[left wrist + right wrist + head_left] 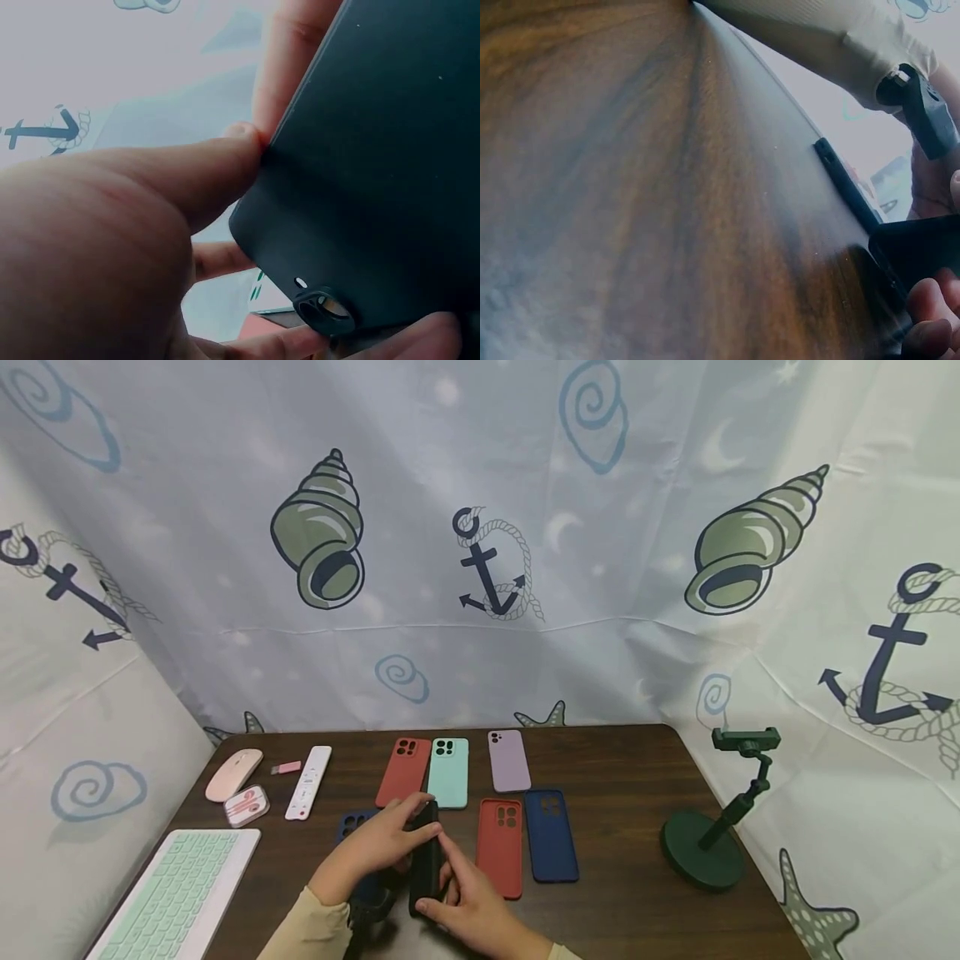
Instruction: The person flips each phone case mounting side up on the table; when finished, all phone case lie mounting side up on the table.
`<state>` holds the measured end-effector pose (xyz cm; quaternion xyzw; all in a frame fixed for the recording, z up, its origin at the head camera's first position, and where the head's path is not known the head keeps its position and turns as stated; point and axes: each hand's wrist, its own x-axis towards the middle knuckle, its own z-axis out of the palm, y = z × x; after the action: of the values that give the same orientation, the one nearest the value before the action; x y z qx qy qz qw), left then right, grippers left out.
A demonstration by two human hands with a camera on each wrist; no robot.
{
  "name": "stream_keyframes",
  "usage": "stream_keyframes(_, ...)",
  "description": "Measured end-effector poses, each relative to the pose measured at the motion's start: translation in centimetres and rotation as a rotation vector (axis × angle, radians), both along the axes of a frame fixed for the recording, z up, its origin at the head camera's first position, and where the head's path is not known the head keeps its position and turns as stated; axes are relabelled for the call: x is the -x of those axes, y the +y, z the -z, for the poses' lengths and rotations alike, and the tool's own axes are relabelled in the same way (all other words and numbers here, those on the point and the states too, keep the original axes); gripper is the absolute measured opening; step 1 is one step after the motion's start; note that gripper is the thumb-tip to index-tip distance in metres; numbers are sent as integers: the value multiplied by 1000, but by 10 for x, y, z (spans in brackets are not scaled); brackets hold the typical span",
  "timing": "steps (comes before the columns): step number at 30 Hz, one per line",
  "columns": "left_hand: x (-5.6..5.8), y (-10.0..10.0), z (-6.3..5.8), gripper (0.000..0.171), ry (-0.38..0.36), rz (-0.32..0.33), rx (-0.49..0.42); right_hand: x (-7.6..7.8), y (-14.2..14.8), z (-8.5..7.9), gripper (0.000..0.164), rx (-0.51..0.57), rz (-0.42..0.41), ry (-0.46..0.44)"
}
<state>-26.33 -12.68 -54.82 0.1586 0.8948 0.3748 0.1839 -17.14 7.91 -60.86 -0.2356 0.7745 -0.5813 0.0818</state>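
Both hands hold a black phone case point(426, 864), tilted up on its edge above the table. My left hand point(381, 842) grips its far end; in the left wrist view the thumb point(202, 176) presses the long edge near a corner. Close by, a round camera cutout point(326, 309) shows in the case. Lower down, my right hand point(476, 902) holds the near end and right side, one finger reaching up along the edge. In the right wrist view only part of the case point(922, 244) is seen. A dark blue case point(354, 822) lies partly hidden under the left arm.
Red point(403, 768), mint point(450, 777) and lilac point(510, 762) cases lie behind; another red point(498, 860) and a blue case point(551, 839) lie right. Mouse point(234, 775), earphone box point(246, 806), pink USB stick point(286, 767), remote point(307, 783) and keyboard point(180, 885) lie left. A green stand point(701, 852) stands right.
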Motion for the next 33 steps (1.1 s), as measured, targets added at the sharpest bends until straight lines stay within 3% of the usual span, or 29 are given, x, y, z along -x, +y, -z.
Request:
stream_keyframes(3, 0, -1, -1, 63, 47, 3, 34, 0, 0, 0, 92, -9, -4, 31)
stream_keyframes(7, -1, -1, -4, 60, 52, 13, 18, 0, 0, 0, 93, -22, -14, 51)
stream_keyframes(16, 0, -6, -7, 58, -127, 32, -163, -1, 0, 0, 84, -93, 2, 25)
stream_keyframes(21, 1, -9, -10, 55, -137, 55, -223, -1, 0, -2, 74, -134, 12, 26)
stream_keyframes(26, -2, -9, -15, 51, -205, 69, -349, -2, -2, -2, 76, -200, 29, -1)
stream_keyframes(33, -4, -9, -19, 48, -202, 47, -335, -4, -4, -4, 81, -283, 72, 5)
